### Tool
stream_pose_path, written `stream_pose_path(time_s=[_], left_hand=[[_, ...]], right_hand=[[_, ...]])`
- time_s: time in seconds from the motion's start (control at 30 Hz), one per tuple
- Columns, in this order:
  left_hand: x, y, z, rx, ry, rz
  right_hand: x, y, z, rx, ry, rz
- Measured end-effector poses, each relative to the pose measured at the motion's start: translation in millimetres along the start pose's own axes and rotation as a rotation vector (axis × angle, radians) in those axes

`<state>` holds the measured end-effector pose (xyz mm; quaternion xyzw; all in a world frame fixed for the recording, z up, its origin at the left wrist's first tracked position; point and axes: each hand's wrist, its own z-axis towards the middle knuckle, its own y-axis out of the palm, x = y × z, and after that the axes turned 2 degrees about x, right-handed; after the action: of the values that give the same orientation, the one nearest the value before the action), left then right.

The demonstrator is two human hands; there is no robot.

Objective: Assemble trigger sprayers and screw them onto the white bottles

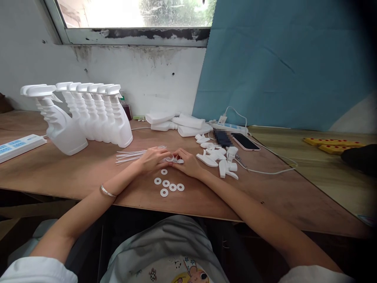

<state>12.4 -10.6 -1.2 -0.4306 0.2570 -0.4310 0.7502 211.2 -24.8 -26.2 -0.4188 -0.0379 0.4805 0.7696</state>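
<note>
My left hand [153, 159] and my right hand [187, 163] meet at the middle of the brown table [73, 173], fingers pinched together on a small white plastic part [173, 159]. Just in front of my hands lie several white ring washers [169, 184]. A bundle of thin white tubes [129, 155] lies left of my left hand. Loose white trigger parts [215, 157] are scattered right of my right hand.
A row of white spray bottles [88, 116] stands at the left. Empty white bottles [179, 122] lie at the back. A white power strip [17, 145] is far left, another strip [232, 127] and a phone [246, 142] at right. Yellow objects [332, 144] lie far right.
</note>
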Motion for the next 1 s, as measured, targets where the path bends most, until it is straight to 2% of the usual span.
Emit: stream_pose_path(time_s=[0.27,0.4,0.5,0.57,0.63,0.7,0.77,0.83,0.9,1.0], left_hand=[[6,-2,4,-0.061,-0.055,-0.036],[-1,0,6,-0.038,-0.108,-0.227],[-20,-7,2,0.077,-0.267,-0.406],[-35,-18,-4,0.136,-0.433,-0.305],[-49,-32,-11,0.027,-0.521,-0.094],[-58,-44,-18,-0.156,-0.583,0.032],[-63,-51,-24,-0.352,-0.634,0.028],[-66,-53,-27,-0.483,-0.656,-0.017],[-67,-51,-28,-0.524,-0.657,-0.046],[-69,-46,-28,-0.516,-0.648,-0.079]], right_hand=[[0,0,1,-0.001,0.074,0.007],[1,0,1,-0.014,0.098,0.008],[0,-1,1,-0.039,0.121,0.009],[-1,-2,1,-0.048,0.158,0.019],[-1,-2,1,-0.055,0.196,0.04],[-1,-1,0,-0.062,0.223,0.057],[-1,-1,0,-0.067,0.228,0.061],[0,0,0,-0.07,0.222,0.056],[0,0,-1,-0.069,0.219,0.045],[2,1,-1,-0.069,0.215,0.031]])
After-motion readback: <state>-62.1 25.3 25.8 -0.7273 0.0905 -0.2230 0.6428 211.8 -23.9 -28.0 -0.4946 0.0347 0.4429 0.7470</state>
